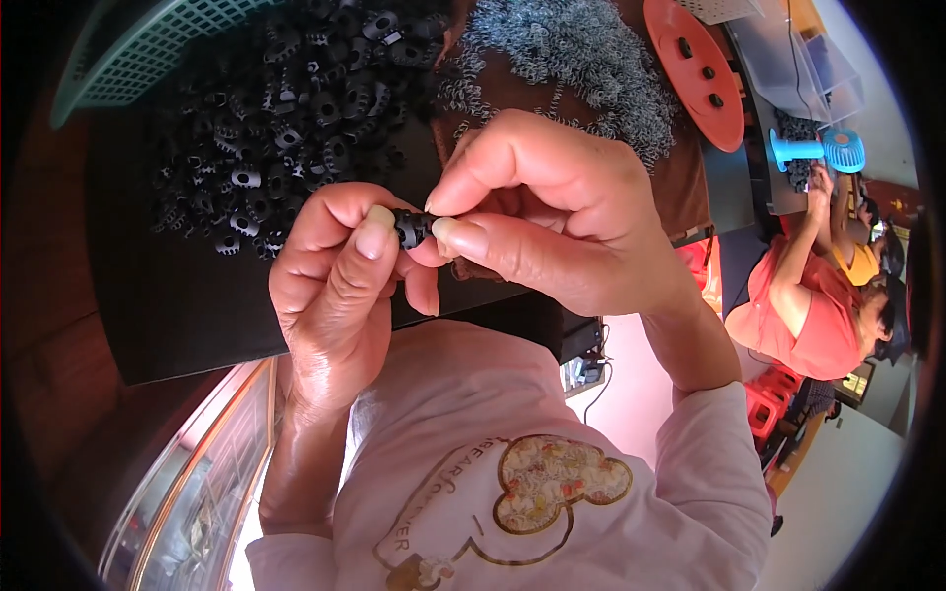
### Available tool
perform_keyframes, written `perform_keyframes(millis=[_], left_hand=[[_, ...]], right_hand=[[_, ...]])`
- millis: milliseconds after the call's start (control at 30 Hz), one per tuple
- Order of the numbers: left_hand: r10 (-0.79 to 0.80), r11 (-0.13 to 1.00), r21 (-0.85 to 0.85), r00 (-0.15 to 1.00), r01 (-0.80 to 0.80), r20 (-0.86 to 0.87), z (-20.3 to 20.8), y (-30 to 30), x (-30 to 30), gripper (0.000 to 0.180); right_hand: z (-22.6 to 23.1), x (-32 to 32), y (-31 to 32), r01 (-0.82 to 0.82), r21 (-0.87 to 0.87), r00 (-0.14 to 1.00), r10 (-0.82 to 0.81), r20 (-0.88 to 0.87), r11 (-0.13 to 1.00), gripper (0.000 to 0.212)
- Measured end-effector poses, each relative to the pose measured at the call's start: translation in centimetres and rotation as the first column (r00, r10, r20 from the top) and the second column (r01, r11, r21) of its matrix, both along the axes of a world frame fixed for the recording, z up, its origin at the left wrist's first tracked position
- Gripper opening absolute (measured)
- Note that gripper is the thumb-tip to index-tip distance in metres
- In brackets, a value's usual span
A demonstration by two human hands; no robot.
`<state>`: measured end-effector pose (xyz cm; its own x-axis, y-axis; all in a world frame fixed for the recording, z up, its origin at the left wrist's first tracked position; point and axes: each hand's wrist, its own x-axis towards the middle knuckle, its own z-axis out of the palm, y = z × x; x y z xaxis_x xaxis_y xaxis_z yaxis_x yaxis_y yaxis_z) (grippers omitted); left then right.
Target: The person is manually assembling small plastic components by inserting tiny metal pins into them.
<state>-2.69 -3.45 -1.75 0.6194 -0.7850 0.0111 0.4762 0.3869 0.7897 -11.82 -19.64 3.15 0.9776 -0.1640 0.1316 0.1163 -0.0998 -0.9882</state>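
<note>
Before my chest, a small black hair claw clip (414,229) is pinched between my two hands. My left hand (340,266) is closed, its thumb and index finger gripping the clip's left end. The thumb and index finger of my right hand (567,212) close on the right end, the other fingers curled behind. Whether a spring sits between those fingertips is hidden. Just beyond my left hand lies a big heap of black claw clip pieces (286,118). A pile of small silvery springs (572,59) is spread on a brown cloth (680,197) beyond my right hand.
A green mesh basket (158,54) leans at the far left of the black table (177,315). Far right, a red oval plate (695,69) carries several small black pieces. Further right are a blue handheld fan (843,150) and a co-worker in a red shirt (803,310).
</note>
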Motion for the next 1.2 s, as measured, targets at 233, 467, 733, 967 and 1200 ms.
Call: perform_keyframes(millis=[233,467,733,967,1200], left_hand=[[0.007,1.0,0.003,1.0,-0.007,0.007,0.1,0.0,0.0,0.021],[-0.016,1.0,0.024,1.0,0.016,0.005,0.3,0.1,0.0,0.021],[0.003,0.998,0.057,0.998,-0.006,0.059,0.2,0.1,-0.1,0.02],[0.015,0.997,0.08,0.994,-0.023,0.109,0.3,0.1,-0.4,0.019],[0.006,0.997,0.071,0.993,-0.015,0.115,-0.1,0.9,-0.6,0.017]], right_hand=[[-0.8,0.1,0.1,-0.005,-0.001,0.997,0.005,0.071,1.0,0.004],[-1.0,0.0,0.0,-0.02,0.012,0.999,0.02,0.049,1.0,0.004],[-1.3,-0.2,-0.1,-0.011,-0.047,0.998,0.014,0.054,0.999,0.004],[-1.6,-0.4,0.5,0.029,-0.023,0.996,-0.027,0.091,0.999,0.005],[-0.9,-0.7,0.8,-0.02,0.009,0.999,0.02,0.036,1.0,0.005]])
